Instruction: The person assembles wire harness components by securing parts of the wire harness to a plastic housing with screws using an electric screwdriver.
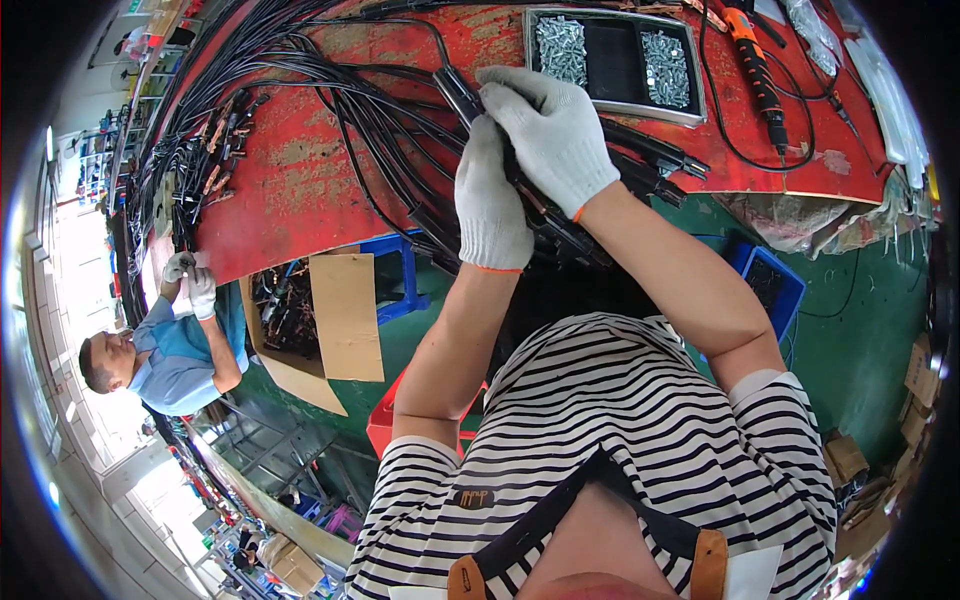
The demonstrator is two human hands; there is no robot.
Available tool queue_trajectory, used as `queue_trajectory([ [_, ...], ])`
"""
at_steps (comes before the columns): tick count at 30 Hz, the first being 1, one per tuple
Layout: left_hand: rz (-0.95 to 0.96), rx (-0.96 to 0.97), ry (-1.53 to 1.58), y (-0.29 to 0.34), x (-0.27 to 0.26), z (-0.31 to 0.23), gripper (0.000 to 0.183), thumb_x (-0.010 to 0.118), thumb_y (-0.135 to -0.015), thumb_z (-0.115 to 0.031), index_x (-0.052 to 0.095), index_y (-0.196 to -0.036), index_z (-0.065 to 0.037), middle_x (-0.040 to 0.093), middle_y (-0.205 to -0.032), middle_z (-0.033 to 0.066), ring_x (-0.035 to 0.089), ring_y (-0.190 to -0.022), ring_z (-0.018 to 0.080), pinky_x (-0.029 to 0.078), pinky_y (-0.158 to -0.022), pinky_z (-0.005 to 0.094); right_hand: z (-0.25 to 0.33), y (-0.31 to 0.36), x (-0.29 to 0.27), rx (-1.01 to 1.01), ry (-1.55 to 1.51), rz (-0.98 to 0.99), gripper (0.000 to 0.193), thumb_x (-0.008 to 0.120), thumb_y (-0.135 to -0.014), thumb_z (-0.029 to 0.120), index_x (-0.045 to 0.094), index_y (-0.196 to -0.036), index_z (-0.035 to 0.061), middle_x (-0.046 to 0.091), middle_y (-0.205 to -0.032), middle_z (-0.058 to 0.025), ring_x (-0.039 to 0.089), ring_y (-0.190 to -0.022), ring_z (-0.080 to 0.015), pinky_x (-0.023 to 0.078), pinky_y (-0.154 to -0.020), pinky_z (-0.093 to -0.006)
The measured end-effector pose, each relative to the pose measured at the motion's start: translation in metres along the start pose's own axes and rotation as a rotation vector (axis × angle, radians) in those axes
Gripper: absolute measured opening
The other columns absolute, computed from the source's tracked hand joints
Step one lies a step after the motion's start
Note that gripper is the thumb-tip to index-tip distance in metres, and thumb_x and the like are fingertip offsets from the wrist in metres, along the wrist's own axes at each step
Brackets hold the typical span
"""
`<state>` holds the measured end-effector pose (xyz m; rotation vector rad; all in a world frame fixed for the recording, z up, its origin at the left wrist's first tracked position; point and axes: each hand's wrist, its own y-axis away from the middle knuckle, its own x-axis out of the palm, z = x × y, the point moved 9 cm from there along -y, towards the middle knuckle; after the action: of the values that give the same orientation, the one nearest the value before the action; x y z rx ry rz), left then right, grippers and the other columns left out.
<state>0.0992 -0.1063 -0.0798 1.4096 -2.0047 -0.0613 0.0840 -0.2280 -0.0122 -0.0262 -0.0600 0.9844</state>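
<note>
Both hands wear white knit gloves and meet at the near edge of a red worktable (300, 185). My left hand (490, 195) is closed around a black tubular cable end (457, 93), its fingers pointing away from me. From the right, my right hand (550, 125) grips the same piece, thumb and fingers near its upper part. A thin black cable runs out of the tube's far end. Its lower end is hidden behind the gloves. More black tubular ends (655, 150) lie just right of my hands, and a bundle of black cables (375, 165) spreads to the left.
Beyond my right hand sits a metal tray (612, 62) with small silver screws. An orange and black electric screwdriver (755, 80) lies at the right. At the left edge, a gloved co-worker (190, 355) handles cable parts. Below stand a cardboard box (345, 320) and a blue bin (770, 285).
</note>
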Motion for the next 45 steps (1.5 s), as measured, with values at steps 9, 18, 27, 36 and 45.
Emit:
queue_trajectory([
  [9, 0.048, 0.066, 0.269, 0.006, 0.02, -0.012, 0.038, 0.046, -0.114, -0.034, 0.062, -0.137, -0.009, 0.07, -0.128, 0.0085, 0.067, -0.119, 0.0223, 0.052, -0.102, 0.038, 0.01, 0.006, 0.001, -0.078, 0.063, -0.11, 0.029, 0.063, -0.099, 0.024, 0.077, -0.115, 0.0033, 0.077, -0.107, -0.0191, 0.075, -0.102, -0.035, 0.057, -0.089, -0.0379],
  [18, 0.08, 0.134, 0.291, 0.0, 0.018, -0.016, 0.037, 0.047, -0.114, -0.034, 0.064, -0.134, -0.009, 0.071, -0.125, 0.0086, 0.067, -0.118, 0.0231, 0.052, -0.102, 0.0383, 0.016, 0.01, 0.001, -0.119, 0.037, -0.156, 0.027, 0.062, -0.1, 0.024, 0.076, -0.113, 0.0055, 0.076, -0.105, -0.0193, 0.073, -0.101, -0.0383, 0.057, -0.085, -0.0399],
  [27, 0.001, 0.151, 0.277, 0.004, 0.013, -0.019, 0.036, 0.05, -0.113, -0.034, 0.066, -0.123, -0.004, 0.072, -0.112, 0.0081, 0.069, -0.104, 0.0207, 0.054, -0.094, 0.0359, 0.007, 0.013, 0.007, -0.132, -0.014, -0.135, 0.025, 0.063, -0.101, 0.023, 0.076, -0.113, 0.0053, 0.076, -0.104, -0.0196, 0.074, -0.1, -0.038, 0.058, -0.083, -0.0389],
  [36, -0.03, 0.241, 0.019, -0.011, 0.018, -0.04, 0.03, 0.059, -0.109, -0.032, 0.064, -0.114, -0.003, 0.066, -0.097, 0.0037, 0.063, -0.089, 0.014, 0.051, -0.081, 0.031, 0.007, 0.021, -0.004, -0.209, 0.097, -0.198, 0.026, 0.062, -0.104, 0.016, 0.073, -0.125, 0.0038, 0.076, -0.112, -0.0156, 0.073, -0.106, -0.0234, 0.055, -0.093, -0.0324],
  [45, -0.178, 0.35, -0.546, -0.013, 0.006, -0.059, 0.036, 0.062, -0.108, -0.035, 0.064, -0.117, 0.0, 0.066, -0.096, 0.0052, 0.06, -0.085, 0.012, 0.051, -0.078, 0.0304, -0.033, 0.014, 0.008, 0.42, -0.185, 0.301, 0.042, 0.062, -0.105, 0.037, 0.075, -0.115, -0.0009, 0.072, -0.09, -0.0085, 0.066, -0.079, -0.0148, 0.053, -0.074, -0.0308],
])
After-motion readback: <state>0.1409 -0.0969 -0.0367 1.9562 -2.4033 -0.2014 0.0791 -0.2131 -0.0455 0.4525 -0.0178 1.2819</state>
